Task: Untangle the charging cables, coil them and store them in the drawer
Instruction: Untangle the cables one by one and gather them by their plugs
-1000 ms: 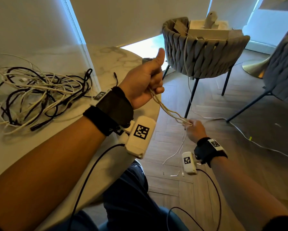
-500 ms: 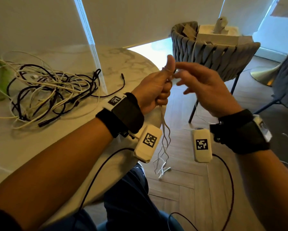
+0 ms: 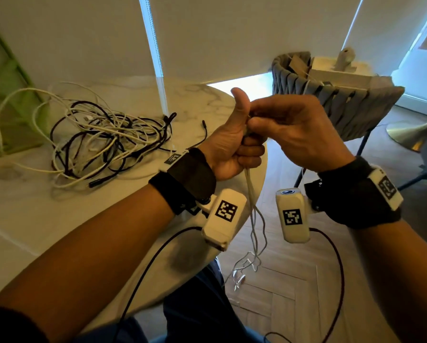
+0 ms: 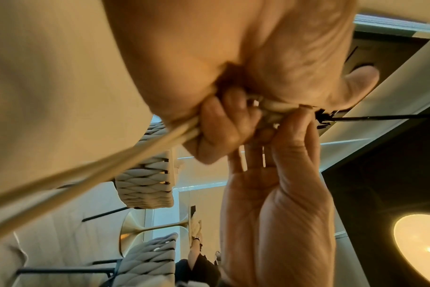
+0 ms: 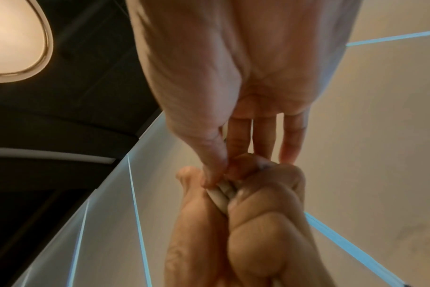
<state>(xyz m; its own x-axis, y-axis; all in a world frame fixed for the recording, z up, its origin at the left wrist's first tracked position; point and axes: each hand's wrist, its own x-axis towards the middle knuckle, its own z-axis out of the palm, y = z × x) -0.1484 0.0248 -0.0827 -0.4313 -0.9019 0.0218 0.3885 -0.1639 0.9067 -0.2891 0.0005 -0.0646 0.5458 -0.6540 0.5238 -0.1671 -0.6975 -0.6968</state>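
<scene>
My left hand [image 3: 232, 147] is a fist with the thumb up, gripping a folded white cable [image 3: 253, 219] whose strands hang down past the table edge towards the floor. My right hand [image 3: 296, 134] meets that fist from the right. In the right wrist view its thumb and forefinger [image 5: 214, 174] pinch the white cable [image 5: 221, 194] at the top of the left hand [image 5: 258, 223], and the other fingers stay straight. The left wrist view shows the cable [image 4: 111, 167] leaving the left hand [image 4: 221, 128] beside the right hand [image 4: 282, 184]. A tangle of black and white cables [image 3: 103, 139] lies on the table. No drawer is visible.
The round marble table [image 3: 34, 219] is at my left, its edge just under my hands. A woven grey chair [image 3: 331, 112] holding a white box stands beyond on the wood floor. Black wrist-camera leads hang below both forearms.
My right hand came up from low near the floor, where it held the cable's far part, to the left fist and now pinches the cable there. The strands hang slack.
</scene>
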